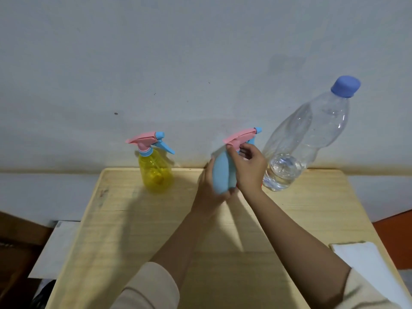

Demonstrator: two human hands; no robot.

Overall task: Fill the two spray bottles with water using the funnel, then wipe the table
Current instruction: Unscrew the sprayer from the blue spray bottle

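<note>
Now you've two spray bottles: the yellow bottle (pixel 156 172) stands free; your right grip (pixel 249 168) pinches the other's pink head (pixel 239 136), your left grip (pixel 209 192) clasps a blurred blue thing (pixel 220 175) beside one water bottle (pixel 307 134).

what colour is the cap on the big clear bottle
Blue. The cap shows best in the head view, the only one.

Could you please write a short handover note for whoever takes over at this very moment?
Left hand grips a light blue item, funnel or cloth unclear. Right hand holds the second spray bottle's pink head; its body is hidden. Yellow spray bottle stands at the back left, head on. Water bottle capped, water low. Fill levels unclear: check both. White sheet lies near right. Wiping the table seems left.
</note>
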